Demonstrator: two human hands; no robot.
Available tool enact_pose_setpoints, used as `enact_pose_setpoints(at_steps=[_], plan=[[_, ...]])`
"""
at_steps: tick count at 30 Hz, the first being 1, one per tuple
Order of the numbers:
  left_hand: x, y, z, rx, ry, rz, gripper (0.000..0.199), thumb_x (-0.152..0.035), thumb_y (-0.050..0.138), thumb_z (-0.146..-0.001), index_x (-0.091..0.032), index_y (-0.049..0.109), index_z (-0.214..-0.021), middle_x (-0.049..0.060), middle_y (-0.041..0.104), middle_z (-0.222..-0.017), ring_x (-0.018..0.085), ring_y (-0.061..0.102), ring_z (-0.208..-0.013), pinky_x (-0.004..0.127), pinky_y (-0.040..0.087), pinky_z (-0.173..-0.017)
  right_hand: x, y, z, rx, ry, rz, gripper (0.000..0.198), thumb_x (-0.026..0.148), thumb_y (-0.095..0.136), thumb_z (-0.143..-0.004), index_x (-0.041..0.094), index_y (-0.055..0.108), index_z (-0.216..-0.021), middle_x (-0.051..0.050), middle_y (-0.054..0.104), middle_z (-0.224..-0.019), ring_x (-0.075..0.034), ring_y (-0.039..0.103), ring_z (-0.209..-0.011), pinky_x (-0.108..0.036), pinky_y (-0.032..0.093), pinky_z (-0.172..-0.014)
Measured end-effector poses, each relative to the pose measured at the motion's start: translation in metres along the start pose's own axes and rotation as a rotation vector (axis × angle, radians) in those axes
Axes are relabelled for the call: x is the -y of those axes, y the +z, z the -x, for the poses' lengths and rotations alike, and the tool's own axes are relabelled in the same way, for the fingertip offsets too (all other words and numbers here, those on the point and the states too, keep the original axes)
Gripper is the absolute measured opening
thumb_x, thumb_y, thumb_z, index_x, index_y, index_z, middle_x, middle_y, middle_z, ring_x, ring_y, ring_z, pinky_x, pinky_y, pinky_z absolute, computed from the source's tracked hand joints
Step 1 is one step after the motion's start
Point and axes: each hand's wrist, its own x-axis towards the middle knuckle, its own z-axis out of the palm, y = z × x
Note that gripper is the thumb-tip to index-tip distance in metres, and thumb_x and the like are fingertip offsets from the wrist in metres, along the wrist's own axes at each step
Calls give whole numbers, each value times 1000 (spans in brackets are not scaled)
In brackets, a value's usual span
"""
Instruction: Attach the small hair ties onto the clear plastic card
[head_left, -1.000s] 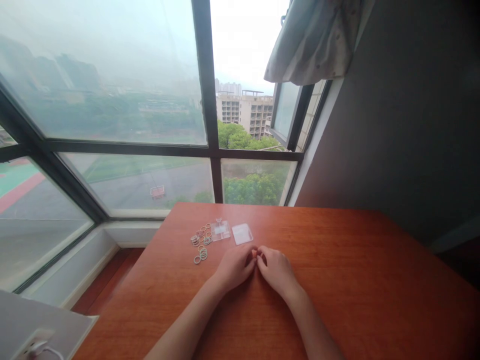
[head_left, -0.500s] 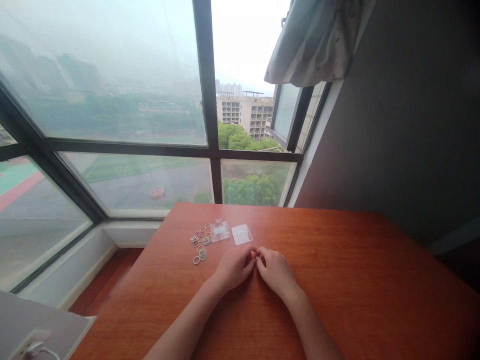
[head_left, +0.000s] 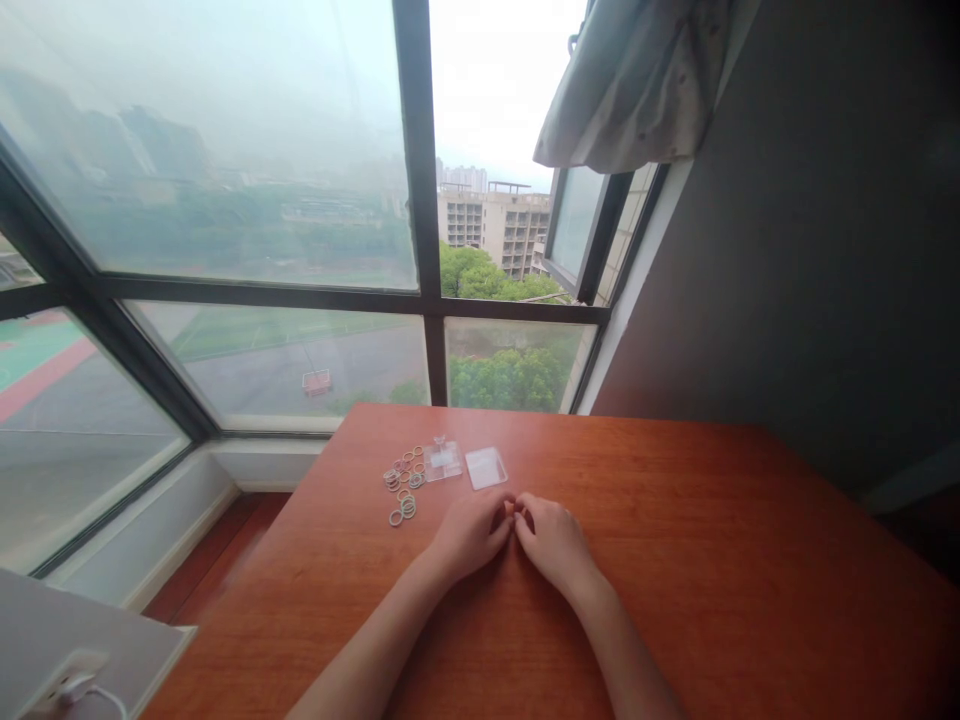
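My left hand (head_left: 471,530) and my right hand (head_left: 556,538) meet fingertip to fingertip just above the wooden table. Both have their fingers curled into a pinch. Whatever they pinch, if anything, is too small or hidden to make out. Beyond my left hand lies a flat, clear square lid (head_left: 486,468). Left of it sits a small clear plastic box (head_left: 442,460) with a whitish patch inside. A loose group of thin rings (head_left: 405,478), pale, greenish and pinkish, is spread beside the box, several of them overlapping. A few rings (head_left: 405,508) lie nearer to me.
The reddish-brown table (head_left: 675,560) reaches to the windows (head_left: 262,200) at the back. A grey wall (head_left: 787,250) rises on the right, with a curtain (head_left: 637,90) hanging near it. A socket with a white plug (head_left: 75,688) is at the lower left.
The whole view has shifted very slightly, with the scene a few pixels farther right. My hands keep the same pinched pose, and the rings, box and lid lie as before.
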Motion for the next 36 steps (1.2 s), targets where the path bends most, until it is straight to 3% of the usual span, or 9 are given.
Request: enact_pose_setpoints(at_steps=[36], plan=[[0, 1, 0, -15, 4, 11, 20, -20, 48, -87, -21, 62, -101, 4, 68, -92, 17, 62, -82, 25, 45, -73, -3, 2, 0, -20, -21, -14, 17, 23, 48, -90, 25, 63, -95, -1, 71, -93, -17, 64, -83, -25, 31, -65]])
